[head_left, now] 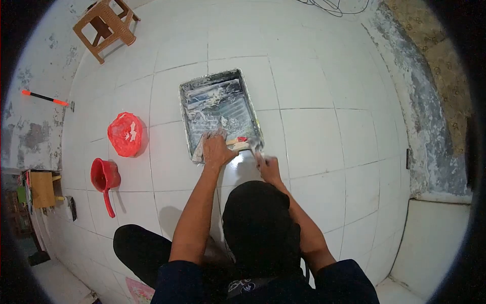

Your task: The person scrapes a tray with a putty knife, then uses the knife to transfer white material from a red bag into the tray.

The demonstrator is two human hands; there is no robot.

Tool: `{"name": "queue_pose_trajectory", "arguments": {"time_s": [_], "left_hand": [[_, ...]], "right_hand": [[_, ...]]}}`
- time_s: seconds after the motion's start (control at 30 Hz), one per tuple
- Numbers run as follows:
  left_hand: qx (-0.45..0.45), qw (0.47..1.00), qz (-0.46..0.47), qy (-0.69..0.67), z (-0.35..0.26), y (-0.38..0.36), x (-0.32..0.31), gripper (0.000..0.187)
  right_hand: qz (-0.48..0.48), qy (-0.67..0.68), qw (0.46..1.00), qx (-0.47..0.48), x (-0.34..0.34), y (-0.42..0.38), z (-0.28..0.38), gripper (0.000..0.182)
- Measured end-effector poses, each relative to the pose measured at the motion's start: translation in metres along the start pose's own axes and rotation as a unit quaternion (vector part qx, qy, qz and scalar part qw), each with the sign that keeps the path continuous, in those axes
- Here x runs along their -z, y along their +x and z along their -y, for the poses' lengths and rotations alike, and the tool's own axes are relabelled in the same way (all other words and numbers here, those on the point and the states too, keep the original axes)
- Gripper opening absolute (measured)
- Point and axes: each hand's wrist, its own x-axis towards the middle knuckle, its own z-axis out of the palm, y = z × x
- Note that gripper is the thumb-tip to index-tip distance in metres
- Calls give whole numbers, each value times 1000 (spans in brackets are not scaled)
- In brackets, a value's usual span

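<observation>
A dark paint tray (186,119), caked with white paint, lies on the tiled floor ahead of me. My left hand (216,150) is closed over its near edge, fingers inside and thumb toward me; whitish residue covers the fingers. Beside the thumb, a wooden handle with a red patch (242,139) crosses the near end of the tray. My right hand (268,166) is closed at the tray's near right corner, on a pale, blurred tool (255,145) whose kind I cannot tell.
To the left are a red plastic bag-like bundle (125,135) and a red dipper (105,175). A brown plastic stool (105,28) stands at the far left. An orange-and-black stick (45,98) leans by the left wall. Dark cable (334,7) lies at the back.
</observation>
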Motion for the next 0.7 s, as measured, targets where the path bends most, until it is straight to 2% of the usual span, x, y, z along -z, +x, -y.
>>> {"name": "queue_pose_trajectory", "arguments": {"time_s": [0.07, 0.1, 0.13, 0.17, 0.2, 0.27, 0.4, 0.43, 0.47, 0.53, 0.6, 0.63, 0.7], "left_hand": [[-37, 993, -112, -31, 3, -1, -5, 71], [-35, 993, -111, -30, 2, -2, -4, 71], [-19, 998, -63, -22, 0, 0, 0, 71], [-2, 1000, -19, -16, -1, 2, 6, 72], [0, 1000, -21, -17, 1, 3, 6, 72], [-19, 998, -64, -6, 0, 1, 1, 74], [-14, 997, -68, -27, -4, 5, 15, 77], [9, 999, -36, -22, -4, 7, 14, 78], [28, 999, 5, -14, -5, -1, 10, 79], [1, 999, -19, -39, -4, 0, 9, 80], [-13, 999, -35, 0, -1, 2, 0, 79], [-16, 999, -35, 0, -1, 1, 1, 79], [-18, 999, -30, 8, -1, 0, 3, 79]], "right_hand": [[1, 51, 999, -3, -6, 23, 2, 57], [3, 102, 995, -2, -10, 30, 2, 58], [3, 104, 995, -2, -15, 29, -8, 58], [-17, 62, 997, 42, -19, 27, -18, 57], [-36, 17, 995, 87, -18, 22, -26, 56], [20, -23, 999, -43, -2, -10, -23, 55], [4, -47, 999, -17, 39, -72, -48, 49], [7, -48, 999, -23, 48, -78, -40, 49], [-9, -39, 997, -65, 56, -91, -33, 44], [-36, -30, 994, -97, 67, -94, -15, 41], [-79, -139, 987, -18, 70, -95, 2, 35], [-81, -139, 987, -19, 71, -94, 19, 35], [-113, -177, 973, 100, 70, -87, 47, 36]]}}
